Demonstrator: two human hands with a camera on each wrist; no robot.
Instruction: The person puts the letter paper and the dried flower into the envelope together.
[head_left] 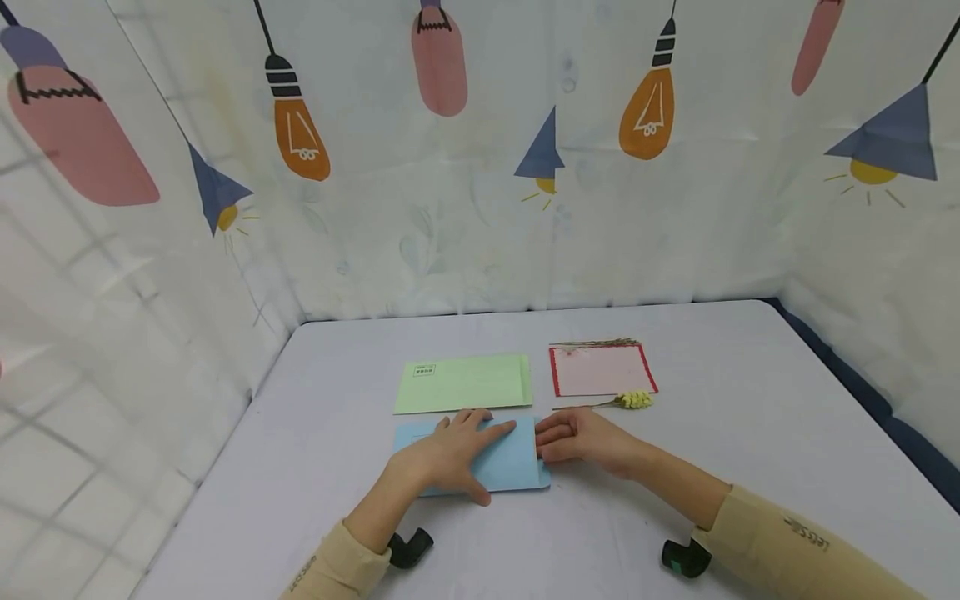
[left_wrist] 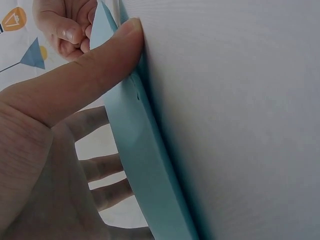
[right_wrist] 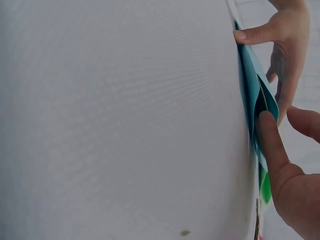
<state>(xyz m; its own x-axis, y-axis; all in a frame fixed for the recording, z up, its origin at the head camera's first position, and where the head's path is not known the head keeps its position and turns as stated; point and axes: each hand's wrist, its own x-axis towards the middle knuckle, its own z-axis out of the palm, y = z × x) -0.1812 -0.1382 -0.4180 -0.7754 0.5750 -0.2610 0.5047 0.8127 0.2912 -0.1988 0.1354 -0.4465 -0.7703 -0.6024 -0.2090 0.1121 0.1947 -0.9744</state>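
Observation:
A light blue envelope (head_left: 517, 467) lies crosswise on the white table, its flap end to the right. My left hand (head_left: 453, 457) rests on its top with spread fingers. In the left wrist view that thumb (left_wrist: 107, 62) lies across the envelope's near edge. At the right end is my right hand (head_left: 588, 440), fingers loosely bent. The right wrist view shows the envelope's mouth (right_wrist: 260, 102) gaping, with a thin pale edge inside. My right thumb (right_wrist: 274, 140) touches there, while another finger (right_wrist: 305, 122) stays apart from the paper. What lies deeper inside is hidden.
Behind the blue envelope lies a light green envelope (head_left: 461, 385). To its right is a pale pink card (head_left: 602, 372) with a red border. A dried grassy sprig (head_left: 600, 342) lies along the card's far edge, a yellow flower stem (head_left: 633, 400) along its near edge.

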